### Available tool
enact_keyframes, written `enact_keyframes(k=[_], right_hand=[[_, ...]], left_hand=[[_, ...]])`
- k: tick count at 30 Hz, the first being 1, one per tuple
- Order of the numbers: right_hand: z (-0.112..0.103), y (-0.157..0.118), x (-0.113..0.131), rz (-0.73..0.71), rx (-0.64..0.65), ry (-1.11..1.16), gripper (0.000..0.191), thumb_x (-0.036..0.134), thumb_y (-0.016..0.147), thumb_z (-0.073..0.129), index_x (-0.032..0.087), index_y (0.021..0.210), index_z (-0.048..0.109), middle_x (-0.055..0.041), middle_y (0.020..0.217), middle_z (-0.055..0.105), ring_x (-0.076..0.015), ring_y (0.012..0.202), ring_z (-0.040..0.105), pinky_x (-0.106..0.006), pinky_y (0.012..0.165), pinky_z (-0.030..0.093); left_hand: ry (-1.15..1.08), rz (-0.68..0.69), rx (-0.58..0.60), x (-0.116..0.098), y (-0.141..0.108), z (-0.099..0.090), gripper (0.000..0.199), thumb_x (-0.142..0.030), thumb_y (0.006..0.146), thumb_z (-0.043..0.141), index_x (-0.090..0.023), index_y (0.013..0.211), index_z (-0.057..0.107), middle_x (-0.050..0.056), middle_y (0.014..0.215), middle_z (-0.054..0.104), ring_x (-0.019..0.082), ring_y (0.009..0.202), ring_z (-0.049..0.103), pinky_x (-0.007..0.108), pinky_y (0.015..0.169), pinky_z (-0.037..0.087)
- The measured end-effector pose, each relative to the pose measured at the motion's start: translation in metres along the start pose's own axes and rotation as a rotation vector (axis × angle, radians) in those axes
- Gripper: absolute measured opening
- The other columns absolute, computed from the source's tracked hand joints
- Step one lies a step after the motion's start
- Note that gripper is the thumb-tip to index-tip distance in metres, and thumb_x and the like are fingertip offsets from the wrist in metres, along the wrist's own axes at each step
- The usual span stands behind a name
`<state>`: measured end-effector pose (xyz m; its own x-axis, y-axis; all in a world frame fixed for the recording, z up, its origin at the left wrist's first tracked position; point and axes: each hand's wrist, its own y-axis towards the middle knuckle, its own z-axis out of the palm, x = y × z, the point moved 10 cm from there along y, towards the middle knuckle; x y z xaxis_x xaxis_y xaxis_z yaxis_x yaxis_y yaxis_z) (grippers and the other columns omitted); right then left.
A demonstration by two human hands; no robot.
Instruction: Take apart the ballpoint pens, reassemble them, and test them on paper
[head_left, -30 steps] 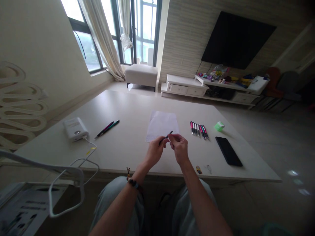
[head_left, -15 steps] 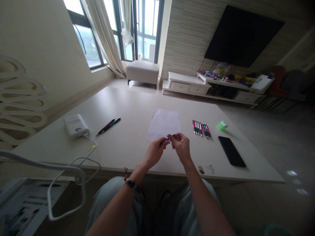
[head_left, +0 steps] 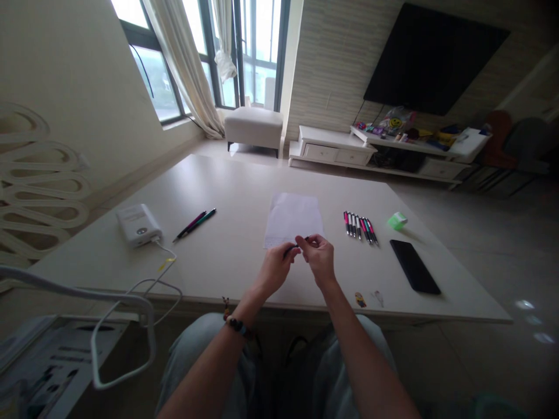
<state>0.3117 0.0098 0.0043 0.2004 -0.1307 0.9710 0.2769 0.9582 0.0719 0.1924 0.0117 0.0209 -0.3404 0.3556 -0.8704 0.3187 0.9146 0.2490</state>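
A slim dark pen [head_left: 289, 249] lies between my two hands, just over the near edge of a white sheet of paper [head_left: 294, 216]. My left hand [head_left: 276, 267] is closed around one end of it. My right hand [head_left: 319, 258] pinches the other end, and the fingers cover most of the pen. Right of the paper, several pens [head_left: 360, 227] with pink, white, green and black parts lie side by side. Two more pens, one purple [head_left: 192, 223] and one green [head_left: 201, 222], rest together on the left of the table.
On the white table [head_left: 227, 192], a white power bank [head_left: 140, 224] with a cable [head_left: 163, 249] sits at left. A black phone [head_left: 414, 266], a small green-and-white item [head_left: 397, 220] and two small flat cutouts [head_left: 360, 299] lie at right. A stool [head_left: 253, 123] stands beyond.
My hands stay closed on the pen in nearly the same pose, the right one shifted very slightly. The whole view has moved a little; the objects on the table lie as before.
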Motion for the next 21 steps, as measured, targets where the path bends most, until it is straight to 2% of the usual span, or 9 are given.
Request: enact_keyframes(k=[3, 7, 9, 12, 13, 17, 18, 21], right_hand=[[0.005, -0.001, -0.001, 0.013, 0.060, 0.027, 0.032, 0.042, 0.068, 0.072, 0.015, 0.081, 0.059, 0.0096, 0.041, 0.039, -0.0043, 0.038, 0.029, -0.020, 0.039, 0.020], [-0.001, -0.001, -0.001, 0.024, 0.012, 0.020, 0.032, 0.041, 0.065, 0.075, 0.015, 0.071, 0.058, 0.0083, 0.042, 0.041, -0.0039, 0.038, 0.029, -0.020, 0.038, 0.018], [0.003, -0.001, -0.001, 0.033, 0.058, 0.045, 0.035, 0.042, 0.067, 0.074, 0.015, 0.085, 0.062, 0.0097, 0.042, 0.039, -0.0039, 0.037, 0.027, -0.020, 0.038, 0.017], [0.008, -0.002, 0.000, 0.040, 0.105, 0.088, 0.048, 0.042, 0.070, 0.070, 0.016, 0.109, 0.061, 0.0112, 0.041, 0.035, -0.0043, 0.037, 0.025, -0.020, 0.038, 0.016], [0.008, -0.002, 0.001, 0.038, 0.107, 0.085, 0.047, 0.042, 0.070, 0.070, 0.015, 0.108, 0.062, 0.0106, 0.041, 0.036, -0.0044, 0.037, 0.026, -0.021, 0.038, 0.016], [0.003, -0.001, 0.001, 0.015, 0.043, 0.048, 0.031, 0.040, 0.065, 0.075, 0.013, 0.077, 0.064, 0.0079, 0.042, 0.042, -0.0042, 0.038, 0.028, -0.021, 0.038, 0.018], [0.000, -0.001, 0.003, -0.001, 0.017, 0.033, 0.031, 0.039, 0.064, 0.076, 0.014, 0.075, 0.063, 0.0079, 0.042, 0.042, -0.0042, 0.038, 0.029, -0.021, 0.038, 0.018], [0.005, -0.002, 0.006, -0.019, 0.066, 0.011, 0.035, 0.040, 0.065, 0.074, 0.014, 0.087, 0.065, 0.0084, 0.042, 0.043, -0.0046, 0.039, 0.030, -0.020, 0.039, 0.020]], left_hand=[[-0.012, -0.011, -0.018, 0.000, 0.000, -0.001, 0.027, -0.035, 0.086, 0.045, -0.017, 0.075, 0.061, -0.003, 0.060, 0.055, 0.010, 0.058, 0.048, 0.021, 0.056, 0.036], [-0.018, -0.028, -0.031, 0.001, 0.001, -0.003, 0.028, -0.037, 0.086, 0.046, -0.017, 0.076, 0.063, -0.003, 0.059, 0.054, 0.010, 0.057, 0.048, 0.021, 0.056, 0.036], [-0.017, -0.041, -0.059, 0.001, 0.002, -0.008, 0.029, -0.037, 0.086, 0.046, -0.016, 0.077, 0.063, -0.003, 0.058, 0.054, 0.010, 0.056, 0.047, 0.021, 0.055, 0.035], [-0.023, -0.045, -0.082, 0.001, 0.003, -0.013, 0.029, -0.038, 0.085, 0.047, -0.016, 0.078, 0.064, -0.003, 0.057, 0.052, 0.010, 0.055, 0.046, 0.021, 0.054, 0.034], [-0.030, -0.038, -0.067, 0.000, 0.003, -0.013, 0.029, -0.038, 0.085, 0.047, -0.016, 0.079, 0.065, -0.003, 0.057, 0.052, 0.010, 0.055, 0.046, 0.021, 0.054, 0.034], [-0.060, -0.024, -0.008, -0.002, 0.002, -0.007, 0.030, -0.039, 0.085, 0.048, -0.015, 0.081, 0.065, -0.003, 0.058, 0.053, 0.009, 0.054, 0.045, 0.020, 0.053, 0.035], [-0.061, -0.025, -0.011, -0.002, 0.002, -0.007, 0.030, -0.039, 0.084, 0.048, -0.015, 0.081, 0.065, -0.002, 0.058, 0.053, 0.009, 0.054, 0.045, 0.020, 0.053, 0.035], [-0.051, -0.023, -0.017, -0.003, 0.003, -0.007, 0.031, -0.040, 0.085, 0.048, -0.015, 0.079, 0.065, -0.002, 0.057, 0.053, 0.009, 0.054, 0.044, 0.020, 0.052, 0.034]])
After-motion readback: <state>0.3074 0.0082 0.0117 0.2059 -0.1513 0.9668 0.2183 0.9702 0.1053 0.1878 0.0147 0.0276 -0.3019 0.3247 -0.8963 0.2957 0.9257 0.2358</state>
